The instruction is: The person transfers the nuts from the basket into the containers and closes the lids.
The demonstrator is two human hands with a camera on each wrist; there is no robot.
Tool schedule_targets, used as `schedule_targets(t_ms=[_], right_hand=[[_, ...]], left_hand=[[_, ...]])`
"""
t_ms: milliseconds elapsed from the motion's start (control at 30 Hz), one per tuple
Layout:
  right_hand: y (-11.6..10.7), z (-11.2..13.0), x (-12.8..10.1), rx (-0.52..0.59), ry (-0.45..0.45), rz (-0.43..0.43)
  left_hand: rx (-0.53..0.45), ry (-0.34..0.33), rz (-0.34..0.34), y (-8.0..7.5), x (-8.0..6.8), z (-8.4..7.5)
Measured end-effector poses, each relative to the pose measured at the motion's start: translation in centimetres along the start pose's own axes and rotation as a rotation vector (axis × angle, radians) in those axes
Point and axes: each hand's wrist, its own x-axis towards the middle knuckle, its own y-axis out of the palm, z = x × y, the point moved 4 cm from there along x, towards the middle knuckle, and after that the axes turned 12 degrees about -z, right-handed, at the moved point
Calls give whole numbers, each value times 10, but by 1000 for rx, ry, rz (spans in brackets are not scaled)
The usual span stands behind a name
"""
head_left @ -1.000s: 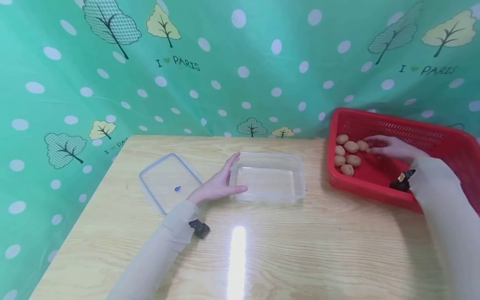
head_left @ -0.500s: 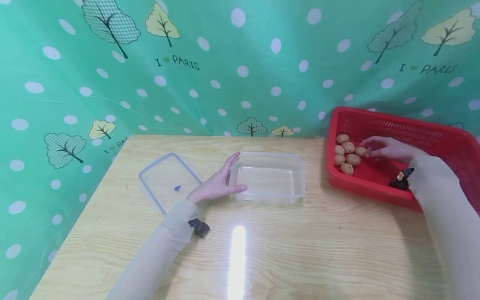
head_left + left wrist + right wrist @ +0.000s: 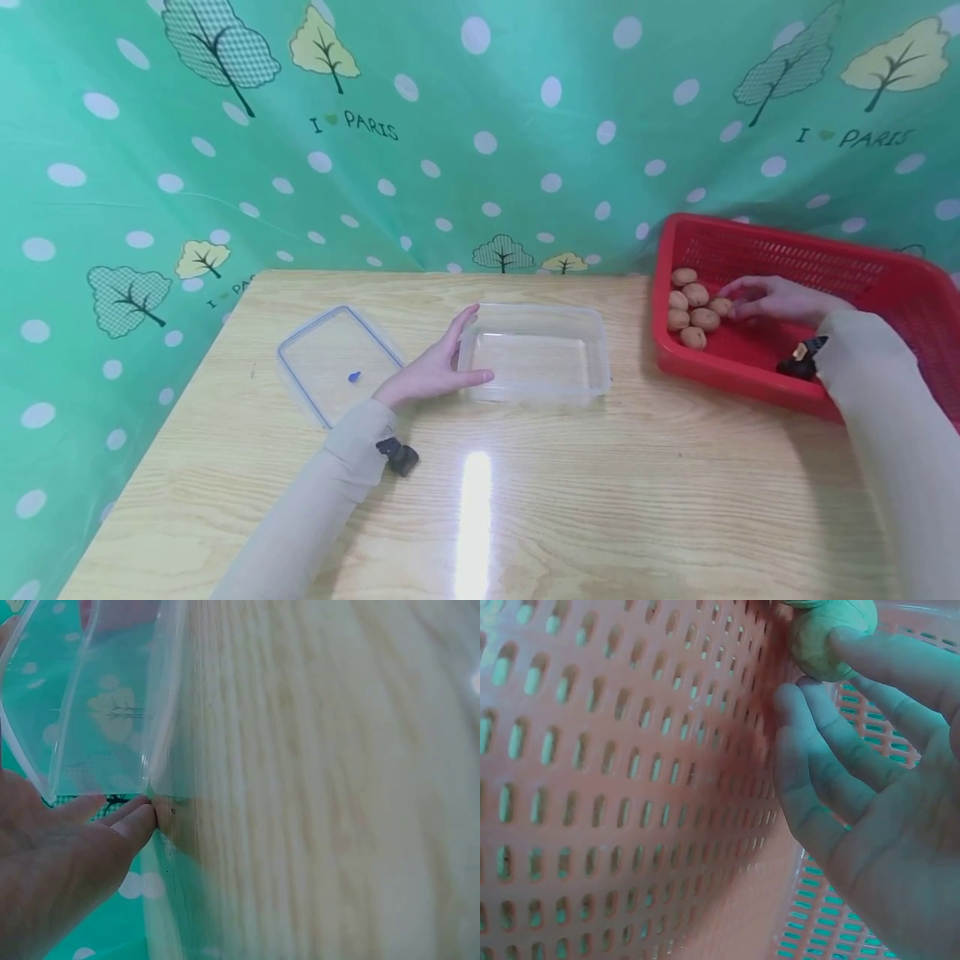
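At the left end of a clear plastic container (image 3: pixel 534 354), my left hand (image 3: pixel 427 377) rests with fingers spread. Its thumb lies along the near side, and other fingers reach the far left corner. In the left wrist view, straight fingertips touch the container's (image 3: pixel 105 712) end. My right hand (image 3: pixel 783 300) is inside the red basket (image 3: pixel 738 383) and pinches a walnut (image 3: pixel 721 307) on the basket floor. In the right wrist view the thumb presses that walnut (image 3: pixel 817 649), with fingertips close below it. Several other walnuts (image 3: pixel 695 294) cluster against the basket's left wall.
A clear lid (image 3: pixel 337 358) with a blue seal lies left of the container on the wooden table (image 3: pixel 585 500). Behind the table hangs a green dotted curtain (image 3: pixel 420 200). The basket's raised rim surrounds the walnuts.
My right hand has shifted slightly left and its fingers have closed in on the walnut. That walnut and a neighbour have moved a little left. The left hand and container stay put.
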Motion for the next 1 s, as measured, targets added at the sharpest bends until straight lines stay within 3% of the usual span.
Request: schedule_targets(t_ms=[600, 1000], right_hand=[[-9, 25, -11, -5, -31, -104], [-5, 48, -14, 21, -10, -117]], left_hand=[[14, -18, -5, 0, -1, 0], [31, -23, -13, 1, 0, 0]])
